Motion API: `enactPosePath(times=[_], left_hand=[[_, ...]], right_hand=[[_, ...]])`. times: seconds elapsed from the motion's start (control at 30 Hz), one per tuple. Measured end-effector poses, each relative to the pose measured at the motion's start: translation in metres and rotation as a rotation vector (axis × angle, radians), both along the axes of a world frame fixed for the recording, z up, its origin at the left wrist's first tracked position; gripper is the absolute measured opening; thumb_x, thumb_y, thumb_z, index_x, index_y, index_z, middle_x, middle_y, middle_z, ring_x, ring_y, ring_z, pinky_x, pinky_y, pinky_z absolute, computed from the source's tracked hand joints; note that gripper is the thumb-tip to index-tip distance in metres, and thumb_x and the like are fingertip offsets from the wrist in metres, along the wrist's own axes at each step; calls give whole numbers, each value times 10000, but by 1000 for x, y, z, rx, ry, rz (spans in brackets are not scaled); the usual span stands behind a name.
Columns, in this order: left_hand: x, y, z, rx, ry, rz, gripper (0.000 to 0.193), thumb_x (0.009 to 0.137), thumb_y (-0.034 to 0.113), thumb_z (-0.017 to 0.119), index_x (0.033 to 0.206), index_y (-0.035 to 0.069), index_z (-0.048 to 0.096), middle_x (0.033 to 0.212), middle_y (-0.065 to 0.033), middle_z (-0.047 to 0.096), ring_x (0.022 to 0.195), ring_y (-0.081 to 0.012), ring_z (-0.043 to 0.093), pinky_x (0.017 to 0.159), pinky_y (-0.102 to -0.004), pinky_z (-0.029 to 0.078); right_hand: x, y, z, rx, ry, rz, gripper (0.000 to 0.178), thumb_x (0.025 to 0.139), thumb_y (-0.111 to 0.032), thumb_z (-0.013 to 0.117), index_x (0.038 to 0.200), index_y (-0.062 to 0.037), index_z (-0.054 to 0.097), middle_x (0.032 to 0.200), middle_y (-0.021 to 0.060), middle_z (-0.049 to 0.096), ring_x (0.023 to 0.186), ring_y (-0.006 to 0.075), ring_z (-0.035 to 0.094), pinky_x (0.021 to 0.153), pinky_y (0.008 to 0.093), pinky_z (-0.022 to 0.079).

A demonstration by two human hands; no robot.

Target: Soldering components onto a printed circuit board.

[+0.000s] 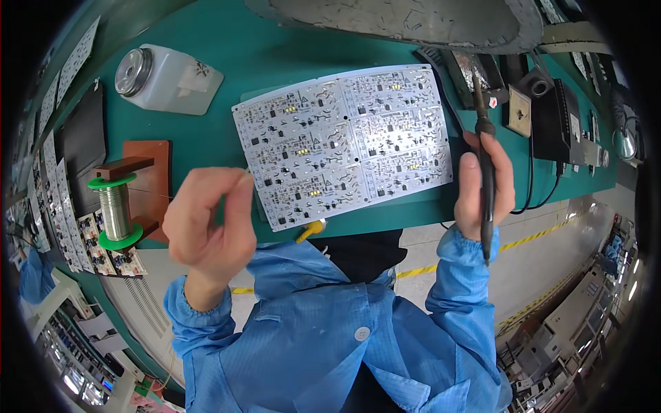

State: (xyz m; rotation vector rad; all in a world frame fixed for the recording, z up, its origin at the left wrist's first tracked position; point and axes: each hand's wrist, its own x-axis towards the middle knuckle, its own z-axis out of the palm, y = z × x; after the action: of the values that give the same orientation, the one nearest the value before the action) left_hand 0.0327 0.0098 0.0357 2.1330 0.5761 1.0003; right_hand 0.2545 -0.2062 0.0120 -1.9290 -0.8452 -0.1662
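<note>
A white panel of circuit boards (348, 148) lies slightly turned on the green mat, dotted with small black and yellow parts. My left hand (210, 220) is at its left edge, thumb and forefinger pinched together on thin solder wire. That wire is barely visible; a fine strand leads toward the hand from the solder spool (117, 212) with green flanges on a brown stand. Beside the panel's right edge, my right hand (489, 186) is closed around a black soldering iron (486, 165). Its metal tip points away from me, near the iron's holder.
A white bottle with a metal lid (169, 79) lies at the back left. A grey hood (413, 24) overhangs the far edge. At the right are a sponge tray (518, 111) and a black soldering station (556, 124) with cables. A yellow object (313, 229) sits at the front edge.
</note>
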Motion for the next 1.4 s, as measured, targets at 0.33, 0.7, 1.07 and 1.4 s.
enactPosePath(times=[0.33,0.7,1.07,1.4], left_hand=[[17,-30,8,73,77,-256,200,650,-126,701,817,-28,649,734,-120,635,605,-195,612,530,-264,469],[15,-38,-4,89,50,-263,191,594,-45,718,753,24,638,653,-68,584,491,-177,560,423,-255,411],[18,-43,-5,130,91,-284,179,608,-77,722,759,-11,650,627,-100,593,500,-187,566,434,-263,410],[44,-43,-13,210,106,-278,196,627,-55,736,790,7,646,689,-69,572,517,-194,563,435,-285,417]], right_hand=[[-34,-4,-5,-8,-11,152,475,751,-4,723,1198,32,568,1046,225,677,933,300,642,834,363,505],[-42,-6,10,155,-64,319,422,932,-338,591,1173,7,570,860,188,663,809,299,601,829,487,472],[-51,-8,28,155,-1,323,216,800,-237,670,822,-24,634,605,63,557,547,205,491,820,504,448],[-49,-3,33,141,18,381,131,707,-165,665,731,-37,647,540,30,533,480,166,448,788,460,443]])
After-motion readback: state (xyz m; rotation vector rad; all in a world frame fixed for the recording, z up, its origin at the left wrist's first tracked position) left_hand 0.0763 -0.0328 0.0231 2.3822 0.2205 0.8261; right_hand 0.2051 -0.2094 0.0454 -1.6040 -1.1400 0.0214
